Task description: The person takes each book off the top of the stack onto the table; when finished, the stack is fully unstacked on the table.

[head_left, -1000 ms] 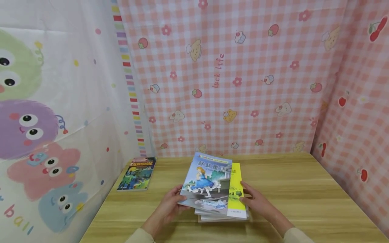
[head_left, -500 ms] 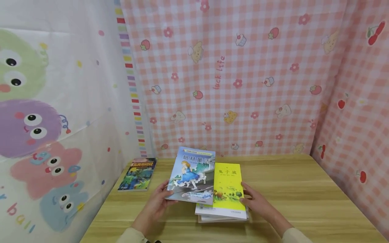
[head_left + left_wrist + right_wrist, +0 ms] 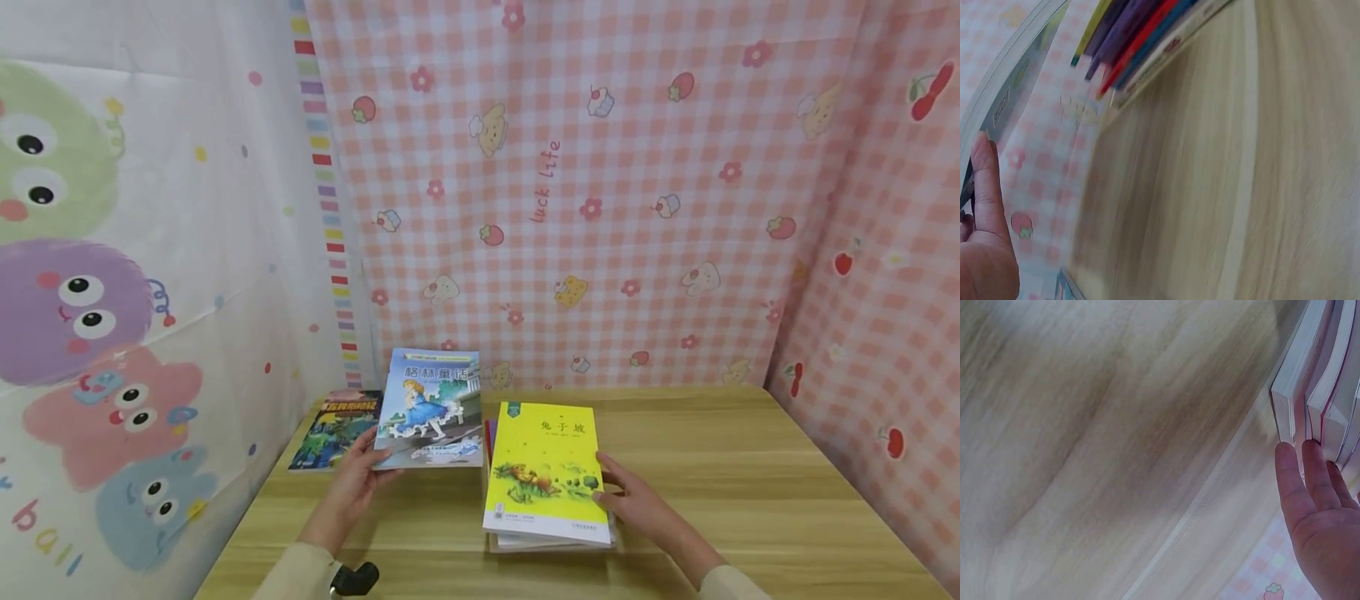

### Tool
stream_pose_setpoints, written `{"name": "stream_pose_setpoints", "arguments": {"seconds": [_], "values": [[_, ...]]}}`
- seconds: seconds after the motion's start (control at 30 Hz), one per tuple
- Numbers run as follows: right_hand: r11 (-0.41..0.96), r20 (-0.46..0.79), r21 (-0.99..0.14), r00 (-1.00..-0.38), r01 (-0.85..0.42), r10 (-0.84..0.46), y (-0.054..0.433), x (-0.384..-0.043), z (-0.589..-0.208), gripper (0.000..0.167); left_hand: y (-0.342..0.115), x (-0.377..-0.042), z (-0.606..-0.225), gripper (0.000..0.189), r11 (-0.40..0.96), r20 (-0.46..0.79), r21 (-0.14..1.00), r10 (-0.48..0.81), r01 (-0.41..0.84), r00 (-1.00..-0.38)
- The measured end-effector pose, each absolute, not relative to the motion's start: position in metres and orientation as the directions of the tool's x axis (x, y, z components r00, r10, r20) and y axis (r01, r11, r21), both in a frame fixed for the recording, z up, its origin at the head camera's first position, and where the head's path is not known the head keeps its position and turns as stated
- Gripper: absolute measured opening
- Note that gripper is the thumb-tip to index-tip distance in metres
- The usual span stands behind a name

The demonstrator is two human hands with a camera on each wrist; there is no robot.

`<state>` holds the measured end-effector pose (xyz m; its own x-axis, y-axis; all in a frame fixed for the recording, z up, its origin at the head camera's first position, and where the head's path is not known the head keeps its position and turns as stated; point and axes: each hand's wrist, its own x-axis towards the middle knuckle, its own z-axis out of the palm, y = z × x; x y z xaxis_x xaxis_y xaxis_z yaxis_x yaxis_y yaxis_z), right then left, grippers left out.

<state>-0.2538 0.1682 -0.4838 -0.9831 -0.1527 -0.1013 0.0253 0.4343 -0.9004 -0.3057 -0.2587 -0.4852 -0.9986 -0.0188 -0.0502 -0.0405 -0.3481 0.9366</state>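
Note:
My left hand [image 3: 360, 471] grips a blue picture-cover book [image 3: 431, 408] by its lower left corner, thumb on the cover, holding it raised above the table. In the left wrist view, the fingers of the left hand [image 3: 988, 250] lie against the underside of that book [image 3: 997, 94]. A yellow book [image 3: 543, 475] tops a stack in the middle of the table. My right hand [image 3: 633, 504] rests at the stack's right side. The right wrist view has straight fingertips of the right hand [image 3: 1325, 525] touching the edges of the stacked books [image 3: 1329, 394].
A dark green, colourful book [image 3: 333, 433] lies at the table's far left, partly covered by the blue book and left hand. The wooden table [image 3: 712, 467] meets a pink checked curtain [image 3: 585, 250] behind and a cartoon-printed white curtain [image 3: 225, 250] on the left.
My left hand has carried the blue book leftward off the stack, toward the book at the far left, uncovering the yellow book. The right hand stays at the stack's right side.

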Motion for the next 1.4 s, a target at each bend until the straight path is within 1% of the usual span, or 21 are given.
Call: {"name": "stream_pose_setpoints", "arguments": {"seconds": [0.1,0.37,0.5,0.67,0.8,0.9,1.4], "values": [[0.433,-0.101,-0.901,-0.983,0.027,-0.151,0.17,-0.255,-0.486,0.068,-0.265,-0.311,-0.486,0.063,-0.34,-0.055,0.94,-0.04,-0.038,-0.998],[0.415,-0.126,-0.909,-0.979,0.049,-0.16,0.174,-0.257,-0.491,0.071,-0.273,-0.323,-0.488,0.067,-0.349,-0.087,0.935,-0.041,-0.067,-0.995],[0.387,-0.117,-0.921,-0.979,0.044,-0.167,0.174,-0.256,-0.493,0.071,-0.275,-0.327,-0.49,0.069,-0.343,-0.085,0.936,-0.009,-0.077,-0.996],[0.374,-0.109,-0.927,-0.981,0.043,-0.159,0.172,-0.255,-0.495,0.07,-0.274,-0.33,-0.496,0.071,-0.29,-0.087,0.953,0.015,-0.088,-0.996],[0.393,-0.113,-0.919,-0.981,0.042,-0.16,0.17,-0.258,-0.493,0.07,-0.272,-0.333,-0.502,0.07,-0.264,-0.097,0.96,-0.002,-0.093,-0.995],[0.406,-0.117,-0.913,-0.98,0.042,-0.163,0.168,-0.26,-0.491,0.071,-0.272,-0.335,-0.505,0.069,-0.268,-0.108,0.958,-0.018,-0.099,-0.994],[0.391,-0.098,-0.92,-0.983,0.031,-0.153,0.17,-0.256,-0.492,0.07,-0.275,-0.346,-0.52,0.066,-0.201,-0.17,0.967,-0.052,-0.156,-0.984]]}}
